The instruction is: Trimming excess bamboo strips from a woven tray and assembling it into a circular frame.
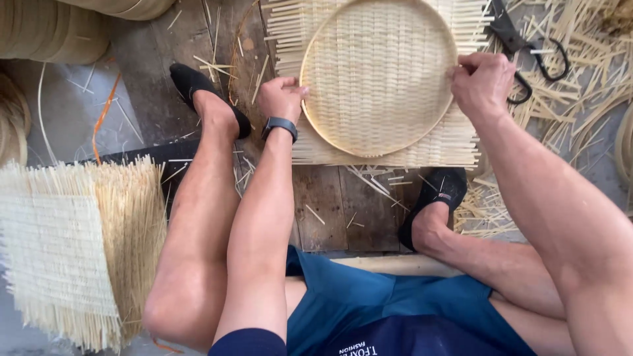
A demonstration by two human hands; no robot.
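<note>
A round woven bamboo tray (378, 72) lies on a square woven bamboo mat (455, 142) with loose strip ends, on a wooden board. My left hand (282, 97), with a dark watch on the wrist, grips the tray's left rim. My right hand (482, 82) is closed on the tray's right rim. Both hands press the tray down on the mat between my feet.
Black scissors (521, 39) lie among bamboo scraps at the upper right. A stack of woven mats (59, 250) sits at the left. Rolled bamboo hoops (46, 29) fill the upper left corner. My black shoes (191, 82) rest on the wooden board (330, 204).
</note>
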